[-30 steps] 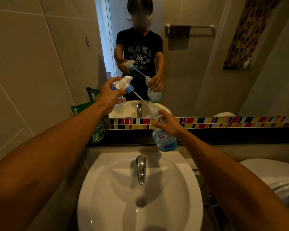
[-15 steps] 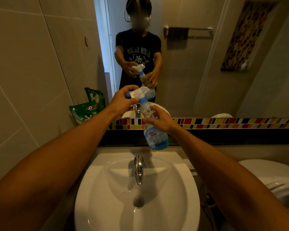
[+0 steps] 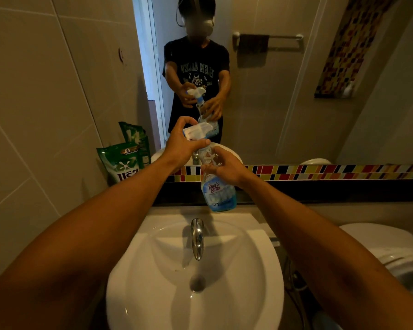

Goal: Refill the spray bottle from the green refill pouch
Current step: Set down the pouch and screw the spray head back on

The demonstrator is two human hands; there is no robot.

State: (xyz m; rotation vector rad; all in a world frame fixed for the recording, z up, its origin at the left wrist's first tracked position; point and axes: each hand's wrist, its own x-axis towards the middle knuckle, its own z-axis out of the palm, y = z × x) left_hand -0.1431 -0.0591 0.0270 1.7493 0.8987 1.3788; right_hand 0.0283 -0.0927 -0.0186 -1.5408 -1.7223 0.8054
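Observation:
A clear spray bottle (image 3: 218, 195) with blue liquid low in it hangs above the back of the sink. My right hand (image 3: 224, 166) grips its upper body. The white and blue trigger head (image 3: 198, 131) sits on the bottle's neck, and my left hand (image 3: 183, 145) is closed around it from the left. The green refill pouch (image 3: 122, 163) stands upright on the ledge at the left, against the tiled wall, apart from both hands.
A white sink (image 3: 253, 282) with a chrome tap (image 3: 197, 238) lies below the bottle. A mirror (image 3: 284, 103) behind the ledge reflects the person and the bottle. A coloured tile strip (image 3: 320, 171) runs along the ledge. A white toilet (image 3: 386, 248) stands at the right.
The trigger head, held up and to the left with its tube drawn out, has come down onto the bottle's neck. My left hand now wraps the head more closely.

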